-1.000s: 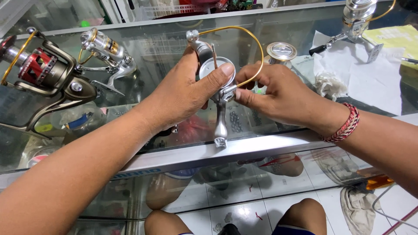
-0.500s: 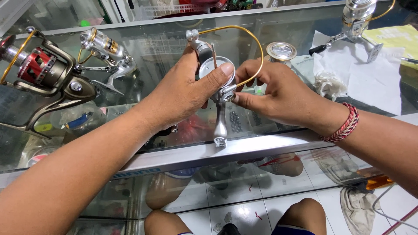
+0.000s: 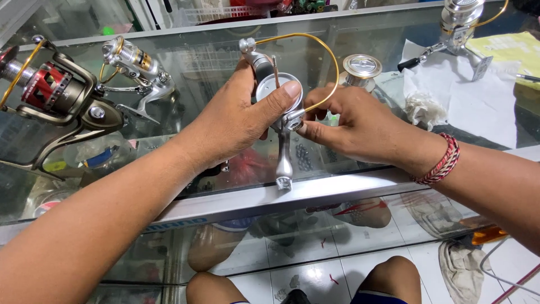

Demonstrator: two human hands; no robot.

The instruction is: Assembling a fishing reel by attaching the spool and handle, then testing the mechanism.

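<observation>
Far left on the glass counter (image 3: 394,186) there's a red-and-bronze spinning reel (image 3: 53,98) lying on its side, and just beside it a smaller silver reel with gold trim (image 3: 135,65). Next comes the left hand (image 3: 236,121), wrapped around the body of a silver spinning reel (image 3: 275,93), thumb pressed flat across the round top of it, so that hand is closed firmly on the reel. The reel is held up just above the counter near the front edge, its gold bail wire (image 3: 323,53) arching over to the right and its foot (image 3: 283,169) hanging straight down. The right hand (image 3: 354,126) has its fingertips pinched together on a small part at the reel's side, right under the left thumb; can't tell what the little part is. Compared with a second ago basically nothing has shifted, both hands and the reel sit in the same spot, so this looks like slow fiddly work rather than a new step. Behind the right hand sits a loose silver spool (image 3: 361,67), then a white paper sheet (image 3: 478,107) with another silver reel (image 3: 458,25) at far right.
</observation>
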